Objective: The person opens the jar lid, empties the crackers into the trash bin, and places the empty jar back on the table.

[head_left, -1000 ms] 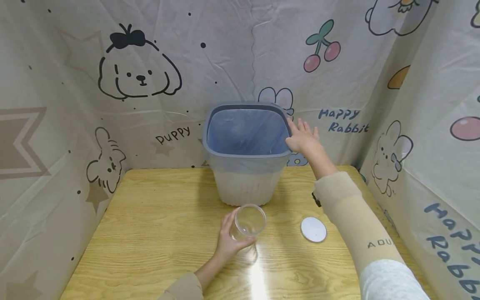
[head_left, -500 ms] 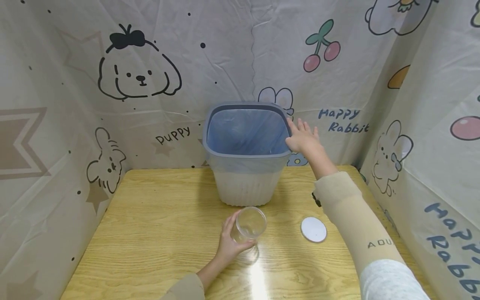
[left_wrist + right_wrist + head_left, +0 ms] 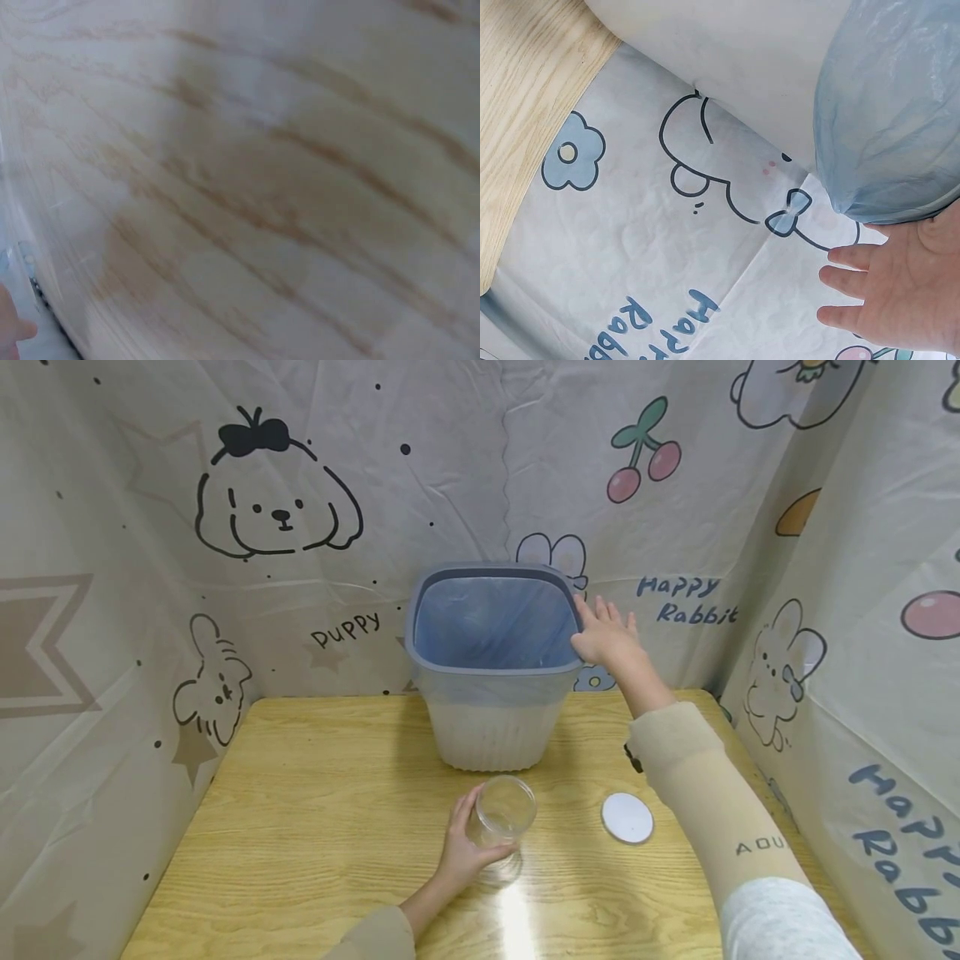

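Observation:
My left hand (image 3: 463,847) grips a clear round container (image 3: 506,810) by its side, low over the wooden table, thumb on the near side. Whether its base touches the table I cannot tell. The left wrist view is mostly blurred wood grain. At the back, a whitish bin (image 3: 491,727) lined with a blue plastic bag (image 3: 487,622) stands upright. My right hand (image 3: 606,633) touches the right side of its rim with fingers spread and straight. In the right wrist view, that hand (image 3: 900,281) lies against the bag's folded edge (image 3: 885,112).
A white round disc (image 3: 627,818), like a lid, lies flat on the table (image 3: 322,810) to the right of the container. Printed cloth (image 3: 450,485) hangs close behind the bin and along both sides.
My left hand and the clear container have shifted slightly right and toward me. The right hand, bin and white disc have stayed put.

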The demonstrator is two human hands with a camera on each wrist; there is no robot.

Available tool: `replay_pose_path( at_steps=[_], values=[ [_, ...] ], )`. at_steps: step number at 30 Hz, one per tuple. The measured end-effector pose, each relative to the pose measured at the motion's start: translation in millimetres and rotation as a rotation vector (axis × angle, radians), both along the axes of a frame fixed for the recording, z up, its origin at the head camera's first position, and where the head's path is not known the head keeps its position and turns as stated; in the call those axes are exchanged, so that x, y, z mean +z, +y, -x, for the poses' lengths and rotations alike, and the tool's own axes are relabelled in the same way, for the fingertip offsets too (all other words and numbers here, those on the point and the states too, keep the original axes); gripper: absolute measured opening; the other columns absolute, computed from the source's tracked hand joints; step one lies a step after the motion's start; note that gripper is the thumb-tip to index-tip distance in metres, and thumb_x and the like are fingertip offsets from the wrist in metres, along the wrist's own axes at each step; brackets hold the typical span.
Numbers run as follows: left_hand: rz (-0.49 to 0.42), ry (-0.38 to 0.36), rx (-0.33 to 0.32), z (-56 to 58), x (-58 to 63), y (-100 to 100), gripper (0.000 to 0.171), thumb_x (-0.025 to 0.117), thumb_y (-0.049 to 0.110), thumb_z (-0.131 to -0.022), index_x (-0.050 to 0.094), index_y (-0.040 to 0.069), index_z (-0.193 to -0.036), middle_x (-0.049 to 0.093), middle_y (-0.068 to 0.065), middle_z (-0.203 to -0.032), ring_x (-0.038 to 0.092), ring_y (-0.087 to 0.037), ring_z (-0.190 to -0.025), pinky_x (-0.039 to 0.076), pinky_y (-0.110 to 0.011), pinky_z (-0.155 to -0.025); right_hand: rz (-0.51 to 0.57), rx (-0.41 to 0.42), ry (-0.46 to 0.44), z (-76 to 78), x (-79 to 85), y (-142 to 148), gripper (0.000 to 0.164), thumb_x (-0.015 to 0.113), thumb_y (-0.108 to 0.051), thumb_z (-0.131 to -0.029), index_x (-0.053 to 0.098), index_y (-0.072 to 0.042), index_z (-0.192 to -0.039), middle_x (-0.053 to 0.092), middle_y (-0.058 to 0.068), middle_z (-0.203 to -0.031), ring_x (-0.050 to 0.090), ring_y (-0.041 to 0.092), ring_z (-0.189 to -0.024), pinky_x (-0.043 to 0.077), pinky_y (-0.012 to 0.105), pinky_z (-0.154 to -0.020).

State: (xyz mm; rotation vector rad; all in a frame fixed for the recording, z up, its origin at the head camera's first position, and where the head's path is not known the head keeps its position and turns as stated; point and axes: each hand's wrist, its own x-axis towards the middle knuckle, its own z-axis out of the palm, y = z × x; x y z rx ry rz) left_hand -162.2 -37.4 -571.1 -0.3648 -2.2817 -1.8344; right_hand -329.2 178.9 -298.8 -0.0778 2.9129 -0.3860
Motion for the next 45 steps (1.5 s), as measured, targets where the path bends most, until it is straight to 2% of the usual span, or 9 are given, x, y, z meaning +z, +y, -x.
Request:
replay_pose_path(
  at_steps=[6,11,16,20,26,31,34,38,45],
  values=[
    [-0.034,-0.031,-0.004,-0.7,-1.5,2.8,0.094,0.088,0.016,-0.055,0.039,0.018,-0.135,0.043,-0.019,-0.127,0.040,-0.038,-0.115,0.030,-0.060,-0.097,0.003,-0.002,0.000,-0.4,0.0,0.0,0.067,0.027,-0.017,-0.089,-0.007,-0.015,-0.147,-0.013,0.019,-0.150,-0.012,0.036,-0.137,-0.015,0.053,-0.105],
    [-0.049,-0.027,0.001,-9.3,17.7,4.9,0.091,0.086,0.005,-0.055,0.038,0.005,-0.133,0.043,-0.019,-0.123,0.040,-0.031,-0.106,0.035,-0.059,-0.093,0.002,0.002,-0.002,-0.3,0.2,0.0,0.067,0.026,-0.017,-0.089,-0.008,-0.016,-0.147,-0.014,0.020,-0.150,-0.012,0.036,-0.137,-0.016,0.053,-0.105],
    [-0.050,-0.051,-0.001,-14.8,30.7,5.2,0.089,0.085,0.004,-0.057,0.036,0.001,-0.132,0.043,-0.015,-0.122,0.041,-0.029,-0.105,0.038,-0.048,-0.094,0.001,0.002,0.003,-0.8,0.6,0.0,0.067,0.027,-0.017,-0.089,-0.007,-0.015,-0.147,-0.013,0.020,-0.150,-0.012,0.036,-0.137,-0.015,0.053,-0.105],
    [-0.065,-0.067,0.011,-10.8,16.6,6.0,0.092,0.084,0.003,-0.056,0.034,0.003,-0.133,0.041,-0.021,-0.123,0.040,-0.039,-0.107,0.038,-0.044,-0.094,0.003,0.004,0.002,0.2,0.4,-0.2,0.067,0.026,-0.017,-0.089,-0.007,-0.015,-0.147,-0.014,0.020,-0.149,-0.012,0.036,-0.137,-0.016,0.053,-0.105],
    [-0.057,-0.135,-0.011,-3.0,-8.4,2.9,0.099,0.087,0.010,-0.055,0.028,0.014,-0.136,0.036,-0.017,-0.131,0.037,-0.034,-0.116,0.034,-0.050,-0.098,0.004,-0.001,0.002,0.3,0.1,0.1,0.067,0.027,-0.017,-0.089,-0.008,-0.015,-0.147,-0.014,0.020,-0.149,-0.012,0.036,-0.136,-0.016,0.053,-0.105],
    [-0.053,-0.161,-0.061,-6.9,2.3,-0.3,0.100,0.086,0.009,-0.056,0.025,0.013,-0.136,0.030,-0.020,-0.135,0.032,-0.040,-0.122,0.027,-0.058,-0.100,0.002,-0.002,0.003,0.3,-0.4,0.2,0.067,0.027,-0.017,-0.089,-0.007,-0.015,-0.147,-0.013,0.020,-0.150,-0.012,0.036,-0.137,-0.015,0.053,-0.105],
    [-0.042,-0.164,-0.068,-6.5,2.0,-1.6,0.101,0.086,0.010,-0.056,0.025,0.014,-0.136,0.030,-0.019,-0.135,0.031,-0.038,-0.123,0.026,-0.057,-0.101,0.002,-0.003,0.002,1.0,-1.2,0.1,0.068,0.026,-0.016,-0.088,-0.007,-0.015,-0.147,-0.014,0.020,-0.150,-0.012,0.037,-0.136,-0.016,0.054,-0.105],
    [-0.032,-0.160,-0.065,-2.8,-10.5,-2.5,0.103,0.088,0.018,-0.055,0.026,0.022,-0.136,0.032,-0.013,-0.136,0.031,-0.032,-0.124,0.025,-0.056,-0.102,0.008,-0.005,0.004,0.7,-1.4,0.1,0.067,0.026,-0.016,-0.089,-0.007,-0.015,-0.147,-0.015,0.020,-0.149,-0.012,0.037,-0.136,-0.016,0.053,-0.105],
    [-0.010,-0.164,-0.063,-3.5,-11.3,-3.6,0.105,0.088,0.023,-0.054,0.024,0.022,-0.138,0.031,-0.015,-0.135,0.031,-0.035,-0.123,0.026,-0.057,-0.101,0.003,-0.008,0.001,0.3,-1.0,-0.7,0.067,0.026,-0.017,-0.090,-0.009,-0.016,-0.147,-0.015,0.019,-0.149,-0.013,0.036,-0.136,-0.016,0.053,-0.105]
  ],
)
